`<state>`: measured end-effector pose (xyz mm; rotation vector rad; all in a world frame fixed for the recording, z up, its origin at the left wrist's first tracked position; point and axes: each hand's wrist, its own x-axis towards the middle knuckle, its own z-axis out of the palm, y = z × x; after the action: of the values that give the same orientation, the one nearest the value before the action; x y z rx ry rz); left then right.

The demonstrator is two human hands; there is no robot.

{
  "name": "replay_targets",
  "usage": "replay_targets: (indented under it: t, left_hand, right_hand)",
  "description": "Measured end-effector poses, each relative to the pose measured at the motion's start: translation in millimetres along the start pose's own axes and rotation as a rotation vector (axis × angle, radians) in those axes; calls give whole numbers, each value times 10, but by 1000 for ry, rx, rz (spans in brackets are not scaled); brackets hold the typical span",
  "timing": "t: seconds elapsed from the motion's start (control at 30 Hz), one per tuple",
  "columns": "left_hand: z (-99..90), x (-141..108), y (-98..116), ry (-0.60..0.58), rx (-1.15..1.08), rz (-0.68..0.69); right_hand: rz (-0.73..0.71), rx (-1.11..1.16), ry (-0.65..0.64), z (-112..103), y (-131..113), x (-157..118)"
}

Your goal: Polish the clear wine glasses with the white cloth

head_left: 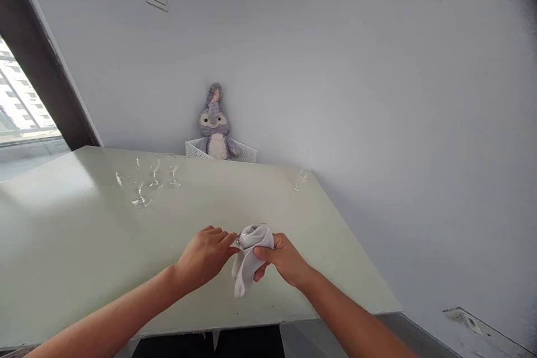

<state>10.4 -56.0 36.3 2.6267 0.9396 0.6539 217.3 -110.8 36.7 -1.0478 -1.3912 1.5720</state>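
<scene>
Over the near part of the table, my right hand (280,260) grips a white cloth (252,251) bunched around a glass. Only a small clear part of this glass (239,241) shows at the cloth's left edge; the cloth hides the rest. My left hand (208,253) is closed, with thumb and fingertips pinching that clear part. The cloth's loose end hangs down below the hands.
Three stemmed glasses, one of them nearest (141,201), stand upright at the table's left. Another glass (302,176) is at the far right corner. A plush toy (217,142) sits in a white basket (247,152) by the wall. The pale table (168,240) ends at the right.
</scene>
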Motion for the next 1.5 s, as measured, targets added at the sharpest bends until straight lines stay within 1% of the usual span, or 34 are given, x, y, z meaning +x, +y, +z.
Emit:
replay_targets:
  t: [0.03,0.07,0.1,0.17,0.2,0.23,0.27,0.3,0.33,0.37,0.4,0.47,0.5,0.53,0.57,0.6,0.7,0.77,0.8,0.83,0.87,0.93,1.0,1.07,1.13,1.17,1.23,1.27,1.3,1.33,1.4,1.43,1.5]
  left_hand:
    - [-17,1,-7,-41,-60,-28]
    - [-34,-1,-22,-126,-180,-71]
    - [-47,-7,-41,-250,-348,-123]
    - [-48,-32,-83,-530,-750,-221]
    - [-34,-52,-102,-642,-947,-262]
    - [-12,-75,-118,-715,-1118,-297]
    - [13,-101,-133,-744,-1251,-327]
    - [35,-125,-147,-735,-1345,-358]
    - [48,-147,-164,-705,-1401,-392]
    - [51,-163,-184,-664,-1422,-428]
    - [43,-173,-210,-606,-1406,-464]
    - [7,-169,-269,-465,-1305,-540]
    - [-10,-156,-297,-391,-1233,-570]
    - [-19,-137,-317,-319,-1147,-589]
    - [-16,-113,-325,-258,-1053,-598]
    - [-2,-86,-318,-221,-955,-594]
    - [87,-12,-212,-208,-660,-538]
    - [136,9,-105,-184,-436,-462]
    - [145,8,-56,-157,-322,-413]
    - [144,3,-16,-124,-216,-362]
    - [134,-6,14,-94,-130,-311]
    - [107,-21,41,-52,-49,-246]
    - [100,-16,35,-12,-58,-252]
    - [134,24,8,35,-96,-307]
    - [206,94,-22,91,-134,-370]
    - [250,137,-35,121,-148,-390]
    - [331,227,-56,190,-171,-408]
    - [362,270,-66,225,-181,-411]
    - [383,311,-79,253,-189,-406]
    - [393,348,-98,272,-194,-396]
    - [383,413,-167,298,-189,-388]
    - [365,440,-217,312,-177,-395]
    - [321,482,-338,371,-145,-442]
  right_hand:
    - [-7,-25,-34,3,-18,-11]
    - [-21,-81,-91,-1,-56,-27]
    - [-45,-162,-161,-10,-112,-45]
    - [-122,-354,-297,-39,-262,-74]
    - [-170,-450,-352,-60,-347,-80]
    - [-219,-535,-393,-87,-431,-83]
    - [-261,-600,-413,-123,-511,-83]
    - [-289,-645,-408,-169,-581,-83]
    - [-308,-679,-376,-226,-636,-87]
    - [-316,-708,-318,-292,-676,-97]
    - [-314,-734,-231,-359,-697,-112]
    - [-315,-801,-29,-464,-685,-154]
    - [-332,-857,57,-482,-655,-174]
    - [-364,-931,116,-466,-612,-187]
    - [-405,-1023,142,-416,-561,-190]
    - [-459,-1126,137,-335,-504,-180]
    - [-631,-1430,58,-5,-332,-55]
    - [-699,-1519,85,156,-256,84]
    - [-705,-1505,117,190,-240,159]
    - [-685,-1446,158,191,-236,231]
    - [-643,-1341,197,161,-243,299]
    - [-495,-1013,253,44,-263,425]
    - [-309,-590,331,-77,-248,545]
    - [-174,-174,453,-124,-173,661]
    - [-129,155,605,-69,-52,759]
    - [-131,272,659,-9,16,797]
    - [-144,397,685,139,146,842]
    - [-159,393,670,210,202,849]
    - [-179,336,645,269,249,845]
    - [-204,230,619,310,285,831]
    - [-252,-88,566,325,319,776]
    - [-267,-270,519,300,315,737]
    - [-267,-610,374,200,268,650]
